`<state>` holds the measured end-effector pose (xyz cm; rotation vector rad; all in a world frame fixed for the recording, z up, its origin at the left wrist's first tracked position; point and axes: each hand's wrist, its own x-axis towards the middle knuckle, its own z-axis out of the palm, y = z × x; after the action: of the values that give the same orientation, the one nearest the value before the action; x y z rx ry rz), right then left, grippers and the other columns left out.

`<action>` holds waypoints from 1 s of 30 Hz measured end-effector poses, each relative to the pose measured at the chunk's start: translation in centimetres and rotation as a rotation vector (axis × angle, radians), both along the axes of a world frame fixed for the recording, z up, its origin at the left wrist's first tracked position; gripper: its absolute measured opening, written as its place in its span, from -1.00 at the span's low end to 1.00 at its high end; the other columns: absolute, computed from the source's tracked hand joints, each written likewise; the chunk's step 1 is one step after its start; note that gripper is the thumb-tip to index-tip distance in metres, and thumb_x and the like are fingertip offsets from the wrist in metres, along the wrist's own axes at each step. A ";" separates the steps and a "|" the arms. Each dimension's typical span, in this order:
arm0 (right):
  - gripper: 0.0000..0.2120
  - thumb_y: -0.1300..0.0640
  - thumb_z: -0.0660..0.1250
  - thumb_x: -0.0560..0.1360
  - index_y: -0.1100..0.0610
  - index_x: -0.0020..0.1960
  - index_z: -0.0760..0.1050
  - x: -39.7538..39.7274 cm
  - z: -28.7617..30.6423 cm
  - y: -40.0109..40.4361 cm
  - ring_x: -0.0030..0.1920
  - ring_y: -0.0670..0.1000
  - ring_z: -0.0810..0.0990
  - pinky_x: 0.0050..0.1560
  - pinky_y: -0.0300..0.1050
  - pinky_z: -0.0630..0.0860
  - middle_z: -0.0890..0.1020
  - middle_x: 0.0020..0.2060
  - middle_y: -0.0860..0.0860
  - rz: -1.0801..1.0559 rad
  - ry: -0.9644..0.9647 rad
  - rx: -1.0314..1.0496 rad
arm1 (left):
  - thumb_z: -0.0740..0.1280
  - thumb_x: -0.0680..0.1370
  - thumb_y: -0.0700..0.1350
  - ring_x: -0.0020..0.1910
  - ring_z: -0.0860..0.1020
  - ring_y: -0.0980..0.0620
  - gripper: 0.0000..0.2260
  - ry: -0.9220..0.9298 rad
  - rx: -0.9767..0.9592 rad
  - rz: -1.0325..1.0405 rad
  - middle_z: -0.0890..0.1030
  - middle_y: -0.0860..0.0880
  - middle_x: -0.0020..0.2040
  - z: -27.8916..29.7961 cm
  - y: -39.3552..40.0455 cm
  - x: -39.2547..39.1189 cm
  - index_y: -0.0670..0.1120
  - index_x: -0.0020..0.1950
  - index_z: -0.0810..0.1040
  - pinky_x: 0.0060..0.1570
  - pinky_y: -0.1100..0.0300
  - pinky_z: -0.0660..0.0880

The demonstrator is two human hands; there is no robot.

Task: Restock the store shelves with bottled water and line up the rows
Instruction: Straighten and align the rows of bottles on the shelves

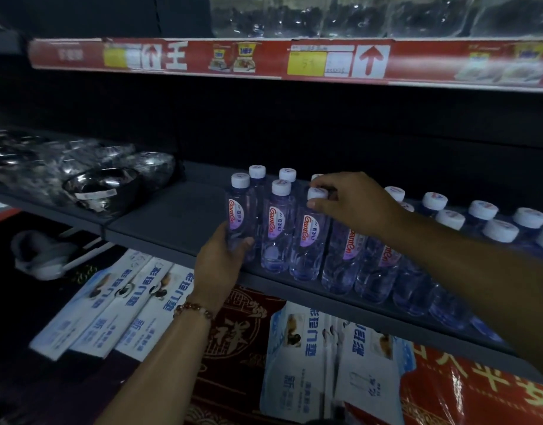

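Shelf: the dark shelf [178, 216] holds the water, with a bare patch on its left side.
Rows: the bottles [417, 265] stand in rows from the middle out to the right, all upright, white caps on top.
End bottle: the end bottle [241, 219] is the last one on the left, at the front edge. Its long side runs up and down, and its label faces us.
Third bottle: the third bottle [308, 237] stands two places to the right, upright too.
Left hand: the left hand [221, 265] comes from below, fingers curled round the low part of the end bottle. It is the nearer hand to that bottle.
Right hand: the right hand [353, 204] comes from above, thumb and fingertips pinching the third bottle's cap.
Next: I think both bottles get nudged sideways to line up.
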<state>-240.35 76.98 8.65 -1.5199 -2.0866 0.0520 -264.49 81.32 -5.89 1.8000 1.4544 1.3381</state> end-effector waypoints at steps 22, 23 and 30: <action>-0.61 0.03 0.39 0.57 0.10 0.37 0.54 9.4 5.6 -2.8 0.15 -0.15 0.52 0.13 -0.30 0.37 0.61 0.26 -0.01 -0.200 -0.172 -0.219 | 0.30 0.64 0.01 0.41 0.38 -0.11 -0.51 0.415 0.535 -0.150 0.41 -0.15 0.48 8.7 -3.6 3.8 -0.12 0.55 0.37 0.36 0.00 0.37; -0.61 0.03 0.41 0.55 0.10 0.35 0.56 10.2 5.7 -2.6 0.14 -0.11 0.57 0.16 -0.25 0.43 0.63 0.23 -0.01 -0.213 -0.156 -0.280 | 0.28 0.64 0.05 0.42 0.36 -0.11 -0.51 0.471 0.535 -0.187 0.40 -0.14 0.50 9.7 -3.7 5.1 -0.09 0.54 0.38 0.39 -0.04 0.35; -0.69 0.18 0.40 0.54 0.13 0.28 0.61 10.9 4.8 -1.1 0.15 -0.03 0.62 0.22 -0.08 0.50 0.68 0.15 -0.01 -0.120 -0.265 -0.346 | 0.01 0.55 0.35 0.48 0.34 -0.15 -0.31 0.846 0.529 -0.425 0.35 -0.13 0.54 12.1 -3.8 12.2 0.04 0.61 0.24 0.43 -0.08 0.25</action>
<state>-229.42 75.91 13.48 -1.9467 -2.2741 0.1840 -252.24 77.53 6.21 3.0570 0.9668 0.7939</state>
